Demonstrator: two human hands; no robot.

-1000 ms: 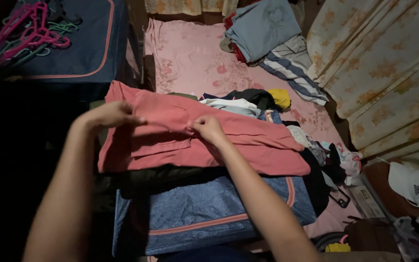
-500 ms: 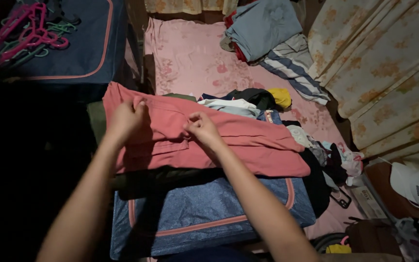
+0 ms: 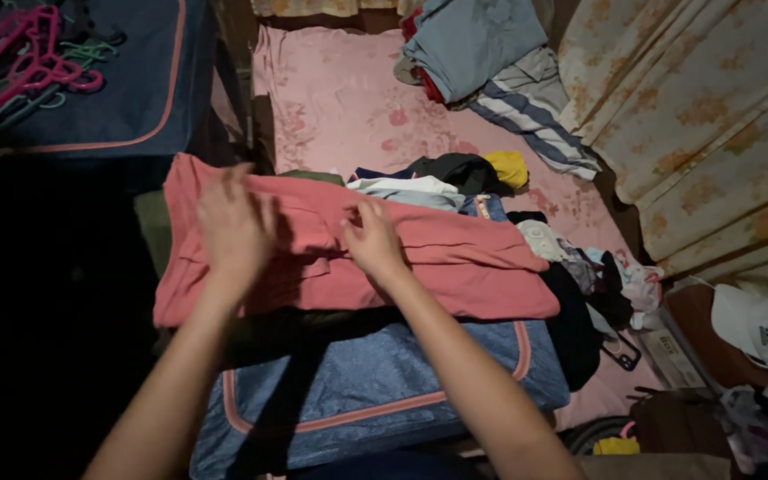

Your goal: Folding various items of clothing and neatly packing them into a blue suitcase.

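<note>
Pink garment [image 3: 455,267] spread flat across blue bag [image 3: 375,391], folded lengthwise, likely for smoothing. Left hand [image 3: 233,222] flat on garment's left part, fingers spread, gripping nothing. Right hand [image 3: 373,238] at garment's middle, fingers bent down onto a fold; pinching cloth or only pressing, cannot tell. Beyond garment, heap of clothes [image 3: 437,178] on pink sheet [image 3: 340,98]. Far beyond, up left of garment, hangers [image 3: 28,62] on a second blue bag. Left of garment all dark, nothing legible. Bag's near edge cut off by both forearms.
</note>
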